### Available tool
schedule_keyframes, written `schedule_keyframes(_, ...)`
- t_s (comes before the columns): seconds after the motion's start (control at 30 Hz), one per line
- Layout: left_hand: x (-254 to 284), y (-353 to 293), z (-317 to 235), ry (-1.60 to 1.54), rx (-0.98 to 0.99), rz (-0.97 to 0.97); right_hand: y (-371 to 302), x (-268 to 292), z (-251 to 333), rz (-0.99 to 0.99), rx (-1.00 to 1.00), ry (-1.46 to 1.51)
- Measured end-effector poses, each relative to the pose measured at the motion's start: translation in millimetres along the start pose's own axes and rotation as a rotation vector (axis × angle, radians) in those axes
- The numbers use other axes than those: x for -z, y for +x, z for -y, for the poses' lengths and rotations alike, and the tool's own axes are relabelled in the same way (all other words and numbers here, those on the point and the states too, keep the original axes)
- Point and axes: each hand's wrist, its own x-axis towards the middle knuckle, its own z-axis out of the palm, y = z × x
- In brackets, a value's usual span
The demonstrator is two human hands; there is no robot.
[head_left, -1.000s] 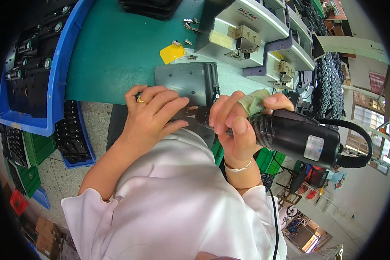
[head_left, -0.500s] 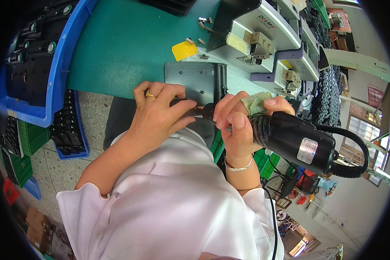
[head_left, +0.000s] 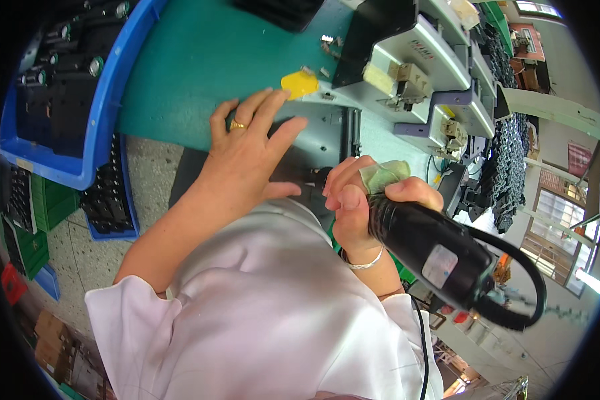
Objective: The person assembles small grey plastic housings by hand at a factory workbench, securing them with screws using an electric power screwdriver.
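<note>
Black power tool [head_left: 417, 243], four o'clock from centre: gripped in the right hand [head_left: 357, 203], pointing toward ten o'clock. Dark flat panel [head_left: 323, 133], between twelve and one o'clock: left hand [head_left: 243, 157] at its side, fingers spread, contact unclear. Yellow card [head_left: 300, 85], twelve o'clock, near the same hand; blue bin [head_left: 99, 120], ten o'clock.

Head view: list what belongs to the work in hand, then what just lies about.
Apparently in use:
black corded tool, in the right hand
dark panel, near the left hand

Apparently lying about:
yellow piece, contact with that hand unclear
small metal parts
blue bin
</note>
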Motion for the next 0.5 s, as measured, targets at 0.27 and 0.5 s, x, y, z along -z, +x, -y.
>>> schedule_keyframes(0.27,8.4,1.2,-7.8,0.019,-0.024,0.062,2.0,-7.2,6.9,-0.247,0.061,0.179)
schedule_keyframes(0.5,46.4,-25.9,-0.9,-0.137,0.01,-0.013,0.3,37.7,58.1,-0.546,0.183,0.49)
